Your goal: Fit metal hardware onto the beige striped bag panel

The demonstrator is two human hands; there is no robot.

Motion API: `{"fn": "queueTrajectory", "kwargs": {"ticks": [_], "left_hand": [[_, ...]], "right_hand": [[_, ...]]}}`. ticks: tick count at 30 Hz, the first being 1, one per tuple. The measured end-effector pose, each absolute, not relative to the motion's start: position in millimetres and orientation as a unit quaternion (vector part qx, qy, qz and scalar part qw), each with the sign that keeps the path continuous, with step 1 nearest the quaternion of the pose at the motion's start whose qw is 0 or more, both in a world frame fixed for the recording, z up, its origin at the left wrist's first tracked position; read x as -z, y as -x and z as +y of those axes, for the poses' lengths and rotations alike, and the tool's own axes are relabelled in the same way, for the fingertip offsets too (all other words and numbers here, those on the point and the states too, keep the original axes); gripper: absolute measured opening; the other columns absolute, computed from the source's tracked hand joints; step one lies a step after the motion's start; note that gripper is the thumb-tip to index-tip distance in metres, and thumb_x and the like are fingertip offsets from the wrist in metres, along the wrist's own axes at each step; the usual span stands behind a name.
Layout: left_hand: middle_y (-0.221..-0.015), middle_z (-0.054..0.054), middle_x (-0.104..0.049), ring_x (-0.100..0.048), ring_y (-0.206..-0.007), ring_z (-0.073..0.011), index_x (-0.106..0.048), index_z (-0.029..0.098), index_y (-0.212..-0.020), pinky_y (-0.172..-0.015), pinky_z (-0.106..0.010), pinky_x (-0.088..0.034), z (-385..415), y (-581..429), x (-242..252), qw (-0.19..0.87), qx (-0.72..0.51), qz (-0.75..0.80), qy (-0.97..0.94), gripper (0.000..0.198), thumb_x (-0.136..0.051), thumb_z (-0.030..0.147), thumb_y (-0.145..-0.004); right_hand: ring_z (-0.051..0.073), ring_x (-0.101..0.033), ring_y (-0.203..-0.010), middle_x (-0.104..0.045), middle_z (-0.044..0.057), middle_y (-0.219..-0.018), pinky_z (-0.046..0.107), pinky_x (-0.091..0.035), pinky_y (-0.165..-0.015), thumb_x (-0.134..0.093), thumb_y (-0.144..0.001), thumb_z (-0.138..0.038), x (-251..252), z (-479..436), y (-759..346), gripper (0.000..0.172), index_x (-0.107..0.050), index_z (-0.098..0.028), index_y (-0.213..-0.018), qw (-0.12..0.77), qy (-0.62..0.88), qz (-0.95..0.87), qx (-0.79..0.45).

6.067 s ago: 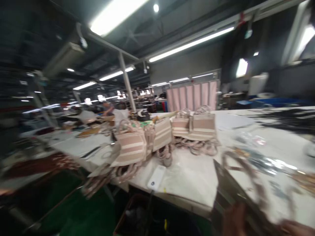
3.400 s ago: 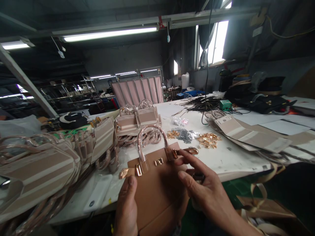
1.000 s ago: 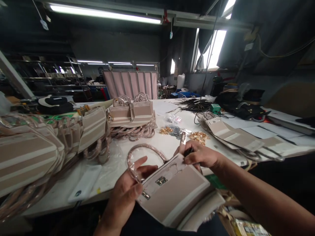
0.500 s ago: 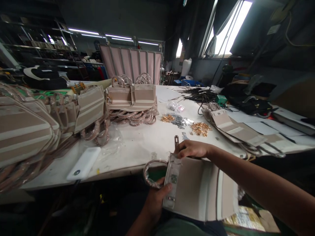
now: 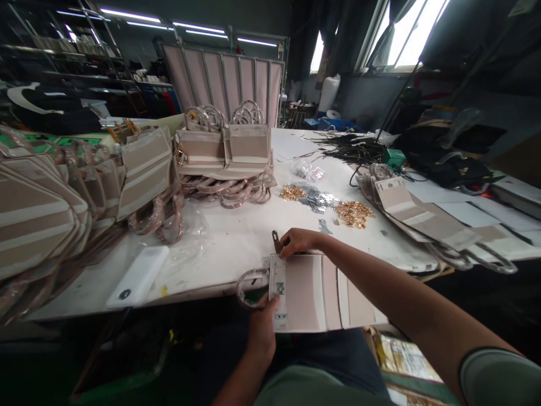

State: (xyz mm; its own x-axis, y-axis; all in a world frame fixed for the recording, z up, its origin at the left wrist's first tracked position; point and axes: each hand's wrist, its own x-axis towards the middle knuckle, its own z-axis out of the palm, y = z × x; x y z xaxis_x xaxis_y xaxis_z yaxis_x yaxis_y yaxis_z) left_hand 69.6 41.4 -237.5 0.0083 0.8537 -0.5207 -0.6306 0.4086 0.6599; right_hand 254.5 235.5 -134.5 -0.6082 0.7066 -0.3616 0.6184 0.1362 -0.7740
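Observation:
A beige handbag (image 5: 315, 293) with pale stripes lies flat across my lap, at the near edge of the white table (image 5: 236, 242). My left hand (image 5: 262, 324) grips its left end, thumb on the panel with the small metal clasp, next to the plastic-wrapped handle (image 5: 249, 282). My right hand (image 5: 298, 241) is closed on the bag's top corner, pinching a small dark strap tab (image 5: 276, 239) that sticks up.
Stacks of matching striped bags (image 5: 228, 149) stand mid-table and more (image 5: 54, 197) crowd the left. Gold hardware pieces (image 5: 353, 213) lie in piles. Flat bag panels (image 5: 416, 217) lie right, a white phone-like slab (image 5: 137, 276) at the front edge, black cords (image 5: 346, 149) behind.
The bag went from brown side up to its beige striped side, turned with the handle to the left, and sank to my lap. My right hand moved to its top corner.

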Motion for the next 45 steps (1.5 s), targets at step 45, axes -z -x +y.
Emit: {"fn": "queueTrajectory", "kwargs": {"ticks": [45], "left_hand": [[-0.076, -0.007, -0.079, -0.075, -0.069, -0.0244, -0.079, 0.012, -0.092, -0.064, -0.03, -0.055, 56, -90, 209, 0.649, -0.547, 0.519, -0.102, 0.046, -0.095, 0.031, -0.053]], "right_hand": [[0.014, -0.041, -0.057, -0.047, -0.003, -0.059, 0.03, -0.035, -0.056, -0.068, -0.101, -0.057, 146, 118, -185, 0.057, -0.045, -0.023, -0.061, 0.533, 0.404, -0.629, -0.397]]}}
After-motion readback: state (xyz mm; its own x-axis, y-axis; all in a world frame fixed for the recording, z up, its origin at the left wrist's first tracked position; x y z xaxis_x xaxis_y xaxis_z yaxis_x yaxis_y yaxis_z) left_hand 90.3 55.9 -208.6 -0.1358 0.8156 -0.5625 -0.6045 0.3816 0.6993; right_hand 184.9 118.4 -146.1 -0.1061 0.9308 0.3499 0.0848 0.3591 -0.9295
